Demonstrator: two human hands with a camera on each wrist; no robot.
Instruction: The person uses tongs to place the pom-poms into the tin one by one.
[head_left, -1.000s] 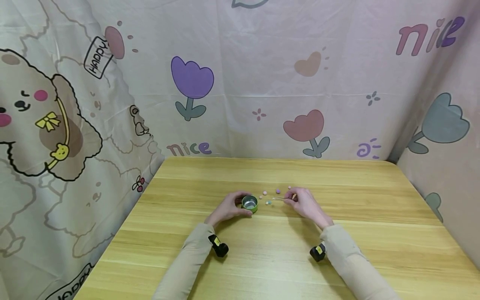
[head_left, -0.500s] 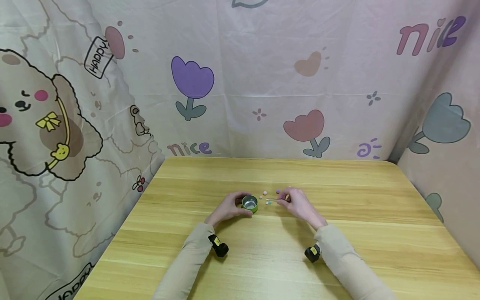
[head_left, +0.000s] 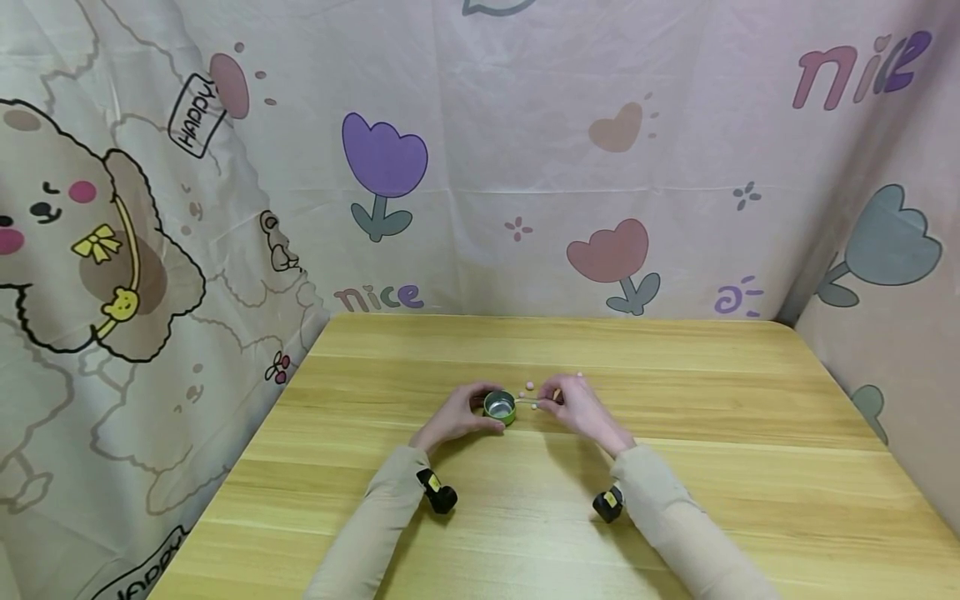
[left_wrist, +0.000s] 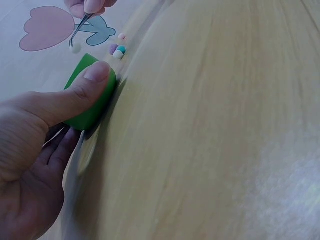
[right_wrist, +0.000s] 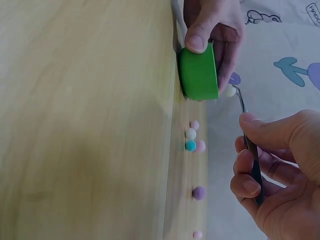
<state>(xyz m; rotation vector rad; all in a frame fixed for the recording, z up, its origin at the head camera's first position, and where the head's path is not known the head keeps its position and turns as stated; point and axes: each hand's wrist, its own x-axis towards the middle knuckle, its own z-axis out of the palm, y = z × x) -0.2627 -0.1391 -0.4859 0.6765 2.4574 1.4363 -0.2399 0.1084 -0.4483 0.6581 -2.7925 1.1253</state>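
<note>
My left hand (head_left: pixel 459 414) grips a small round green tin (head_left: pixel 499 407) standing on the table, thumb on its near side and fingers behind. Its open top shows a silvery inside in the head view. My right hand (right_wrist: pixel 280 165) pinches a pair of bent-tip tweezers (right_wrist: pixel 254 160) between thumb and fingers. Caught at the tweezers' tips is a small pale yellow-white ball (right_wrist: pixel 230 91), close beside the tin's rim at its right side. In the left wrist view the ball (left_wrist: pixel 75 48) hangs above the table, just past the green wall.
Several small balls lie on the wooden table (head_left: pixel 480 517) right of the tin: a teal one (right_wrist: pixel 190 145), a white one (right_wrist: pixel 190 134), a purple one (right_wrist: pixel 198 193) and pink ones, one of them a pink ball (right_wrist: pixel 197 234) farthest from the tin. A printed cloth (head_left: pixel 480 167) hangs behind.
My right hand has moved left with the tweezers, bringing their tips from over the scattered balls to the tin's edge. The left hand and the tin have stayed in place.
</note>
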